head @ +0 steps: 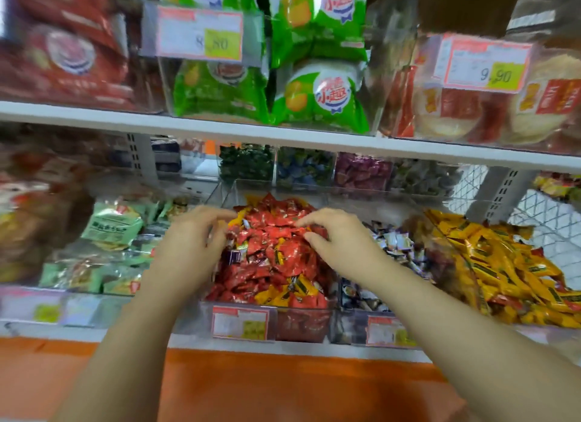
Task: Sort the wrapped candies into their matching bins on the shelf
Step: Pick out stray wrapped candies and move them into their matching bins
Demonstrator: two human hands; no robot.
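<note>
A clear bin in the middle of the lower shelf is heaped with red wrapped candies. A few yellow candies and a purple one lie mixed into the heap. My left hand hovers over the heap's left side with fingers curled loosely and nothing visible in them. My right hand rests on the right side, its fingertips touching red wrappers. To the right stand a bin of silver and blue candies and a bin of yellow candies.
Green packets fill the bin to the left. Small bins of green, blue and purple sweets sit at the back of the shelf. The upper shelf holds green bags and red bags. An orange panel runs below.
</note>
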